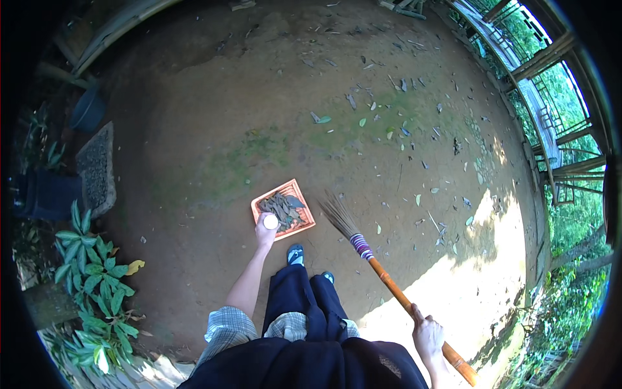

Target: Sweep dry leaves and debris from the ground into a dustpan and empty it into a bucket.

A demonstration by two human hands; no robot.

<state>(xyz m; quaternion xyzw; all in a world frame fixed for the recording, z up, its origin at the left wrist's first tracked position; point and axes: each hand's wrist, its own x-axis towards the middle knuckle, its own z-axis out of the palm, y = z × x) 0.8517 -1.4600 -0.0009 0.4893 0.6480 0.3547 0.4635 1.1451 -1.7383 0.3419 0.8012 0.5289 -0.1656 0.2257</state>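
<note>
My left hand [266, 233] is closed around the upright handle of an orange dustpan [306, 214]; the handle's round white end [271, 222] shows above my fist. Dry brown leaves [282, 208] lie heaped in the pan. My right hand [427, 335] grips the bamboo handle [393, 290] of a stick broom, its binding [361, 245] purple and white. The broom's bristles [337, 214] point toward the pan from its right, apart from it.
Fallen leaves [351, 101] are scattered over the dirt ground [194, 121], mostly ahead and right. At left are a leafy plant [92, 267], a bucket [88, 108] and a stone-like slab [95, 170]. Bamboo railing [578, 175] edges the right side.
</note>
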